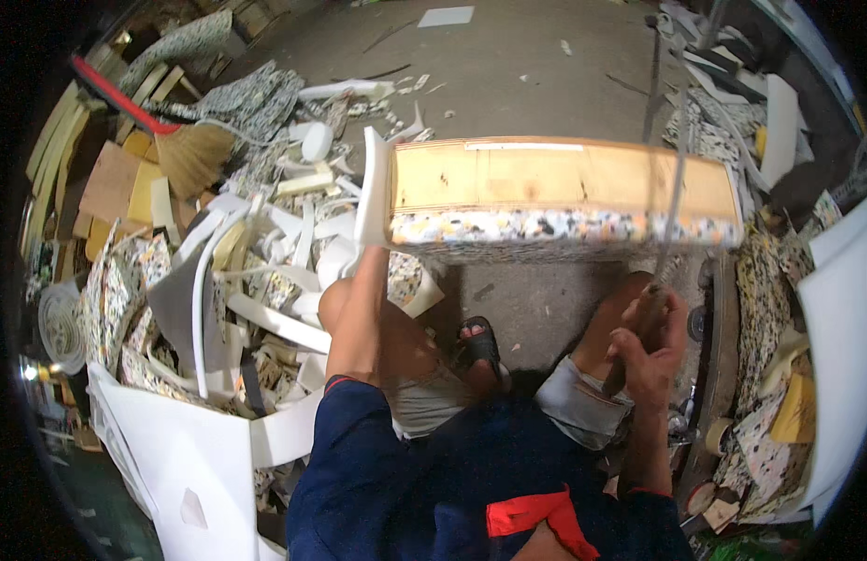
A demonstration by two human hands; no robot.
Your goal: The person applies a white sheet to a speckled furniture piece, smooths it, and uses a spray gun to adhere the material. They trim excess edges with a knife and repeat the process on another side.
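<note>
The foam-faced panel (pixel 560 182) spans the centre of the frame, above the knees: 1 tan, wood-like face on top, 1 speckled foam layer (pixel 564 227) along its lower edge, and 1 curved white piece (pixel 372 192) upright against its left end. The 2 hands are apart. The right hand (pixel 650 341), lower right of centre, has its fingers wrapped round the brown handle of a long thin tool (pixel 676 201), whose blurred shaft crosses before the panel's right end. The left forearm (pixel 357 318) rises to the white piece, where the left hand is hidden; I cannot tell how it grips.

If the tool is sharp, a slip off the panel's edge could bring it down on the bare right knee (pixel 623 304), which lies close beside the handle. With support seemingly coming mainly from the left end, hard pressure at the right could tip or twist the panel. A loose left grip could also let it drop towards the open-toed sandal (pixel 479 342) at lower centre. Scraps (pixel 284 318) heaped at left could shift underfoot.

No brand or writing is legible; the pale strip (pixel 522 146) along the panel's top edge looks blank at this blur.
</note>
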